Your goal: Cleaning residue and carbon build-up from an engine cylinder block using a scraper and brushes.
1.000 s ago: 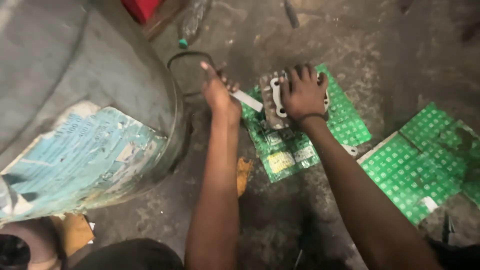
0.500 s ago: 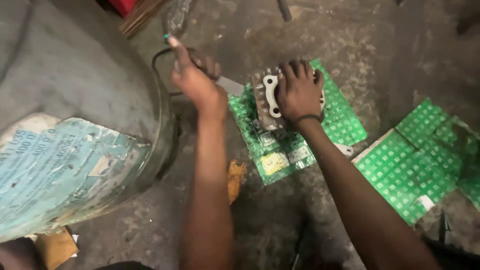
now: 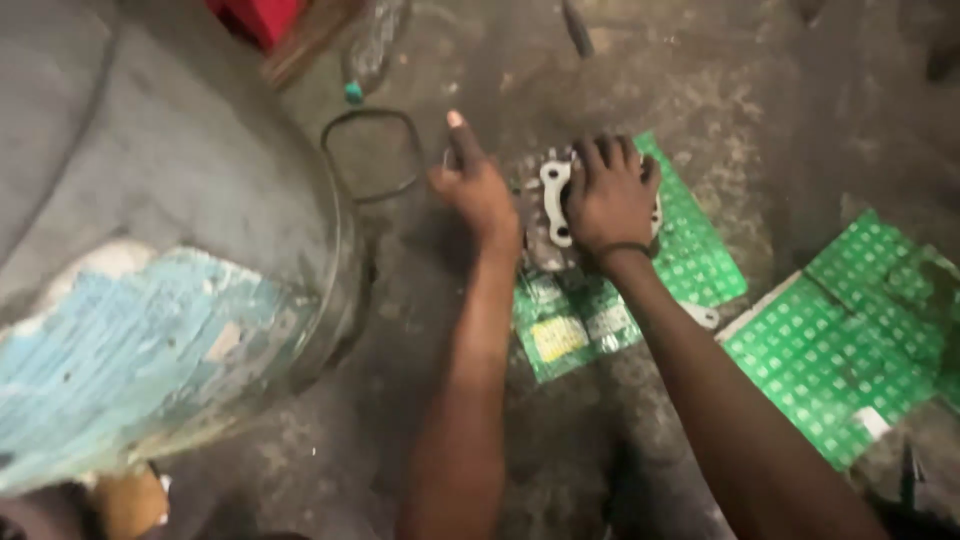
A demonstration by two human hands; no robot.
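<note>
Metal engine part (image 3: 548, 215) sat on a flattened carton sheet (image 3: 690, 245) near frame centre, the sheet extending toward 5 o'clock from it. Right hand (image 3: 612, 195) lay on top of the part; left hand (image 3: 480, 190) was just beside the part at its 9 o'clock. Rubber ring (image 3: 372, 155) lay on the floor at 10 o'clock from the left hand, against the drum (image 3: 150, 230), which filled the 9 o'clock side. Plastic bottle (image 3: 372, 50) lay at 12 o'clock from the ring. Second carton sheet (image 3: 850, 340) lay well apart at 4 o'clock from the part.
</note>
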